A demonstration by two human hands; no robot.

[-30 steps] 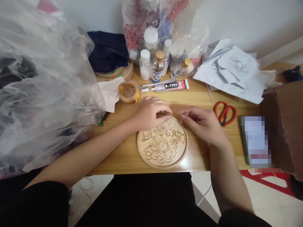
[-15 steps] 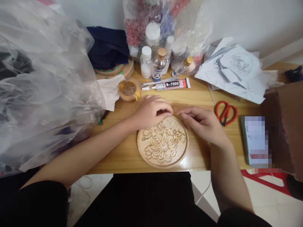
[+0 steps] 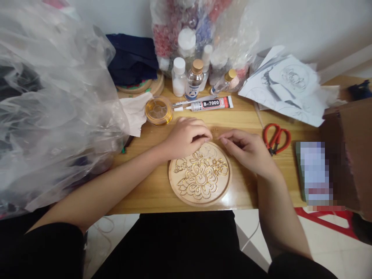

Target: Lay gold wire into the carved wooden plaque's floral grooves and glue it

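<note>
A round wooden plaque (image 3: 172, 182) with a raised rim lies near the table's front edge. Gold wire outlines (image 3: 201, 179) on its face form a large flower, leaves and smaller figures. Over the plaque's far edge, my left hand (image 3: 188, 135) is closed, thumb and fingertips pinched together. My right hand (image 3: 245, 149) pinches just to the right, its fingertips close to the left ones with a small gap between. Whatever the fingertips hold is too fine to make out. Pale drawn lines show on the plaque's far part, partly covered by my left hand.
Behind the hands lie a spool of gold wire (image 3: 159, 111) and a B-7000 glue tube (image 3: 207, 104). Small bottles (image 3: 194, 79) stand farther back. Red-handled pliers (image 3: 276, 138), a phone (image 3: 315, 172) and a cardboard box (image 3: 356, 155) are at right; plastic bags (image 3: 58, 108) fill the left.
My right fingertips have shifted very slightly. Otherwise both hands keep their pinched pose above the plaque's far edge, and the plaque stays in place.
</note>
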